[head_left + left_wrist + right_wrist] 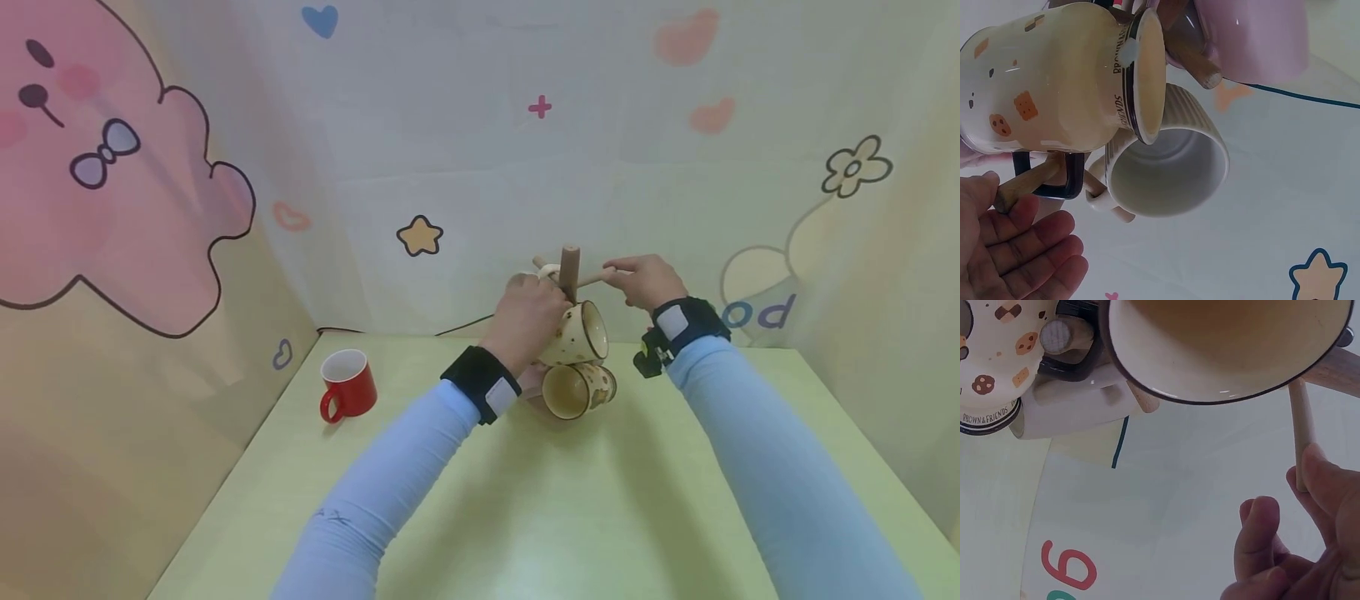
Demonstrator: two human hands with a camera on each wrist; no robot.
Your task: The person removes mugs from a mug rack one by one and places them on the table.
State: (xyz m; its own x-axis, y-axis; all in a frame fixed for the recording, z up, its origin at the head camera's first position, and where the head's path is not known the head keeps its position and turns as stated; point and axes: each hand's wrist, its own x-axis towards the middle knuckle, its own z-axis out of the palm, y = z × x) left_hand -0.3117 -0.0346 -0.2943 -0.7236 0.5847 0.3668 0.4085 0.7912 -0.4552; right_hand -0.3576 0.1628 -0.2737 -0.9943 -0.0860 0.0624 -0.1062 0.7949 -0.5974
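Observation:
A wooden mug tree [570,271] stands at the back of the table, hung with several mugs. My left hand [527,317] pinches the end of a peg [1029,182] between thumb and index finger. A cream mug [1041,81] with cookie prints hangs on that peg by its black handle. My right hand [652,282] pinches the tip of a bare peg [1301,419], its other fingers loosely bent. Another cream patterned mug [600,385] hangs lower. A ribbed white mug [1197,112] and a pink mug [1254,40] hang on the tree too, mostly hidden in the head view.
A red mug [360,392] with a white inside stands upright on the table's left, its handle towards me. Behind the mug tree rises a printed cloth backdrop [450,150]. The pale green tabletop [480,517] stretches forward beneath both forearms.

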